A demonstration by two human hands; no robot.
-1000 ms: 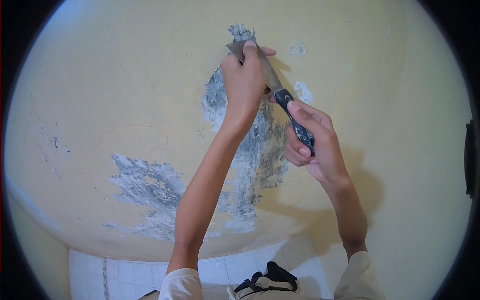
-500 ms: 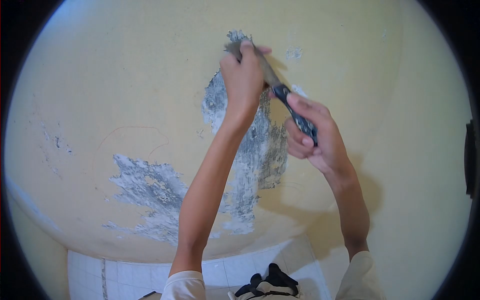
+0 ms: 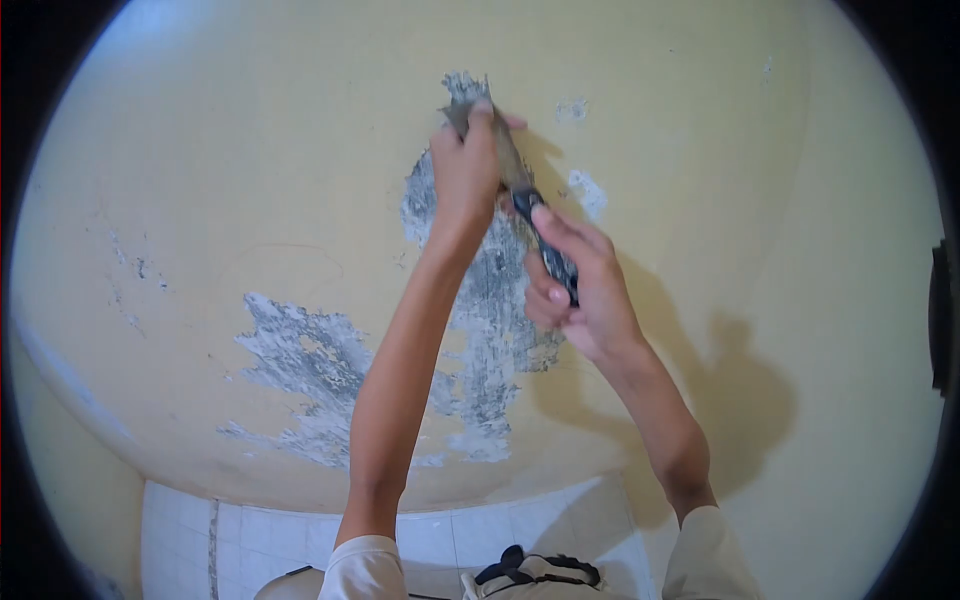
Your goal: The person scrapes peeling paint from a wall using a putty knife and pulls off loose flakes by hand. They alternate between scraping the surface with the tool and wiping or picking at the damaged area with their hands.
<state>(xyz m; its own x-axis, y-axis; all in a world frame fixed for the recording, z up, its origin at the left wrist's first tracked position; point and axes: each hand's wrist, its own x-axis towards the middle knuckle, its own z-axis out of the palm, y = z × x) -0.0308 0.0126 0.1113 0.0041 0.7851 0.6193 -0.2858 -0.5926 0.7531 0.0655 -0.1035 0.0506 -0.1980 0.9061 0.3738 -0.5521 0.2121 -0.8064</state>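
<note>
A paint scraper [image 3: 513,165] with a metal blade and a dark, speckled handle slants across the upper middle of the view. My right hand [image 3: 590,285] is wrapped around its handle, thumb along the top. Higher up, my left hand [image 3: 465,180] is closed on the blade close to its wide end, the thumb pressing on the metal. That end lies against the wall at the top of a grey stripped patch [image 3: 490,290], where the yellow paint has ragged edges. My left hand and forearm hide part of this patch.
Another stripped patch [image 3: 310,350] spreads at the lower left of the yellow wall [image 3: 690,140]. Small bare spots [image 3: 587,195] show right of the scraper. Below is a white tiled floor [image 3: 430,535], with a dark object [image 3: 938,318] at the right edge.
Both hands and the scraper have moved down and to the left, the right hand farthest. The view of the wall has also shifted slightly. Both grips look the same.
</note>
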